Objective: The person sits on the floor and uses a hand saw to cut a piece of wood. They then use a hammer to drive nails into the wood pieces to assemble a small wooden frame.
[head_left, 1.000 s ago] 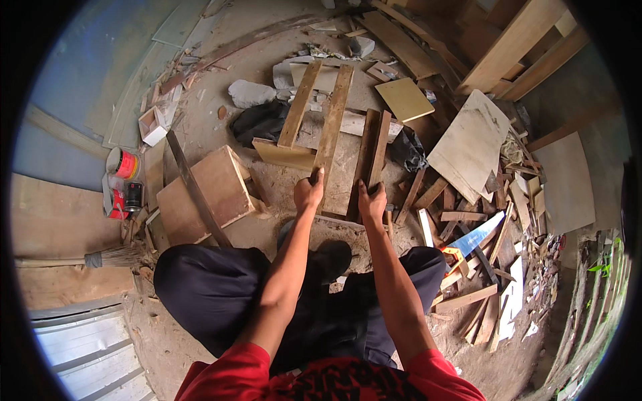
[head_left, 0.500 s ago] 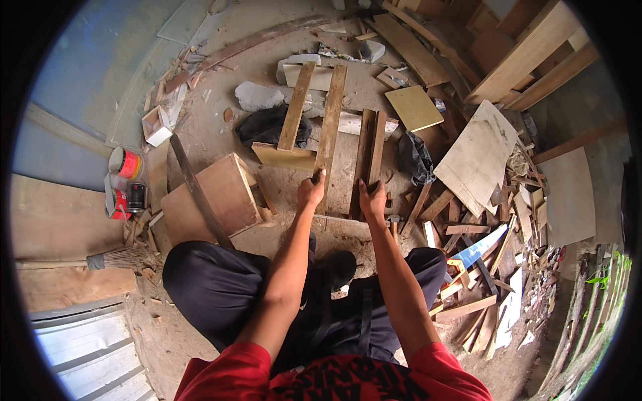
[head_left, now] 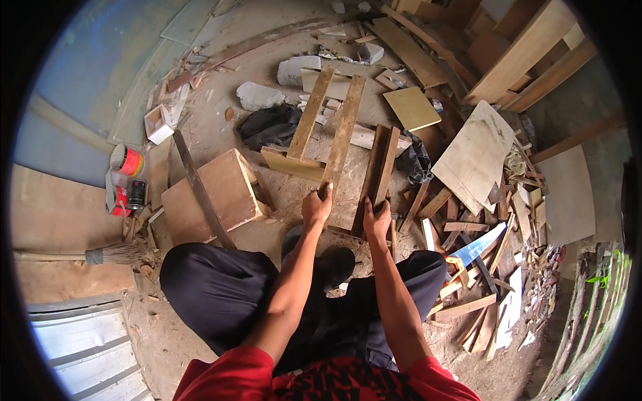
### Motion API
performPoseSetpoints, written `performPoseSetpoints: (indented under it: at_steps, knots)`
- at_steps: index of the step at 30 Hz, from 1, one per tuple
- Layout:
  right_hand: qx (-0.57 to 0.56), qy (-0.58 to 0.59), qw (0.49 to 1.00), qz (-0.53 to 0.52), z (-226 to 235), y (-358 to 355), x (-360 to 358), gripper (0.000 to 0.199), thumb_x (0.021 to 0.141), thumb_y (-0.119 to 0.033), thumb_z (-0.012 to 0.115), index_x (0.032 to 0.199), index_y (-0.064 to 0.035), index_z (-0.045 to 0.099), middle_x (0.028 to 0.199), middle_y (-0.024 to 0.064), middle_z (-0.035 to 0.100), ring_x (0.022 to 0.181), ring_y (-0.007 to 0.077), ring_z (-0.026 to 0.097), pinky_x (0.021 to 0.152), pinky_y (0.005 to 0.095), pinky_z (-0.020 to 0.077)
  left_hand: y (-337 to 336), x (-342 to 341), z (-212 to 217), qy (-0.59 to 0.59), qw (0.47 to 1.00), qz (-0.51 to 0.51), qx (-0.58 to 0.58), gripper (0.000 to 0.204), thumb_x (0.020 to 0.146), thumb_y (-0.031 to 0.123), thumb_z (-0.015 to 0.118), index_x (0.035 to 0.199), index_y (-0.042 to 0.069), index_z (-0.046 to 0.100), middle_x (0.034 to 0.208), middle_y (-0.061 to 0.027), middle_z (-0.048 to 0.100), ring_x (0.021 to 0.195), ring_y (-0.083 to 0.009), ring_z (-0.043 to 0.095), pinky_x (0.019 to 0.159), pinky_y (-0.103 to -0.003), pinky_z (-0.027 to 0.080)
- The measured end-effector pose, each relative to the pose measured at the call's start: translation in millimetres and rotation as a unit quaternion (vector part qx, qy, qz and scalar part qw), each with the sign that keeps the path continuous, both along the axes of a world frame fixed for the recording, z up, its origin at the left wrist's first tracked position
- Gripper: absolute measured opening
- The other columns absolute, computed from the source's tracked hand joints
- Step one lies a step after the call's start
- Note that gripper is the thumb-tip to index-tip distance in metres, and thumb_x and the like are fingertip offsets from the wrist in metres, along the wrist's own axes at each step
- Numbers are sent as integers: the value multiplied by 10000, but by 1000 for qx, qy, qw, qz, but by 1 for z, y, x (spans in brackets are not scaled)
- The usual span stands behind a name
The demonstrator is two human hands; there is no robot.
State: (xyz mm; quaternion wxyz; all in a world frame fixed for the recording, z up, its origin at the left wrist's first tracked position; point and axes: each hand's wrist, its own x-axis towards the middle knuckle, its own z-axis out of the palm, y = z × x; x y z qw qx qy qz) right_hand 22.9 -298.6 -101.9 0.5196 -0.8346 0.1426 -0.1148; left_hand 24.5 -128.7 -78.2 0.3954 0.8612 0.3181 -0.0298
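wood everywhere: your left hand point(head_left: 316, 208) is clamped on the near end of a long plank point(head_left: 343, 134), and your right hand point(head_left: 376, 220) is closed over the near end of a darker board point(head_left: 378, 170) just beside it. the plank runs away from you, its far end near a grey stone point(head_left: 297, 68); a second slat point(head_left: 312, 112) lies parallel on its left, and a short cross piece point(head_left: 293, 164) sits across their near ends.

since a second ago both hands keep the same grips. the whole scene sits lower and nearer in view, so your head has tipped or moved; the plank and board lie at much the same angle to each other as before. whether either piece has shifted on the ground cannot be told.

edges and room: a box point(head_left: 210, 194) stands to your left, with a dark strip point(head_left: 197, 187) leaning across it. a black bag point(head_left: 267, 125) lies between the box and the slat. bare dirt floor point(head_left: 281, 207) shows between the box and your left hand, the main open patch. to your right the ground is crowded: a pale panel point(head_left: 475, 157), a yellow square point(head_left: 411, 108), and loose offcuts point(head_left: 468, 267) close by your right knee. a red can point(head_left: 127, 160) and a broom point(head_left: 100, 254) lie well apart at far left.
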Motion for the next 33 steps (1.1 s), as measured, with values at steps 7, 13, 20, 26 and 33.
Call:
performPoseSetpoints:
  at_steps: [7, 13, 20, 26, 33]
  knots:
    - [-16, 34, 999, 34, 9, -3, 32, 467, 875, -347, 718, 1000, 83, 588, 904, 279, 666, 872, 426, 665, 764, 452, 499, 1, 31, -7, 5, 999, 16, -35, 713, 906, 643, 523, 920, -45, 714, 895, -279, 698, 861, -425, 692, 744, -489, 546]
    - [-34, 37, 997, 64, 13, 4, 60, 420, 870, -297, 722, 992, 67, 550, 881, 309, 659, 872, 469, 671, 746, 472, 515, 4, 48, -11, 5, 1000, 30, -7, 700, 911, 629, 521, 939, -43, 714, 902, -268, 704, 873, -422, 691, 762, -495, 540]
    - [-28, 78, 994, 76, 9, 1, 64, 550, 888, -408, 697, 1116, 72, 553, 1014, 297, 659, 1000, 456, 647, 827, 475, 507, 7, 55, -18, -3, 1000, 24, 2, 718, 933, 620, 489, 966, -64, 706, 914, -275, 701, 877, -435, 685, 790, -496, 536]
    - [-17, 127, 988, 89, 13, 0, 45, 676, 889, -457, 682, 1251, 79, 485, 1109, 334, 623, 1053, 482, 618, 869, 494, 499, 15, 39, -10, 57, 998, -34, -7, 769, 935, 645, 459, 988, -86, 691, 943, -291, 693, 888, -448, 680, 784, -502, 539]
    - [-49, 66, 994, 66, 8, -17, -12, 644, 896, -446, 676, 1206, 92, 502, 1075, 317, 641, 1018, 468, 636, 839, 479, 515, -13, -23, -13, -5, 1000, 19, -5, 748, 943, 634, 459, 971, -74, 699, 928, -294, 690, 846, -446, 676, 758, -508, 537]
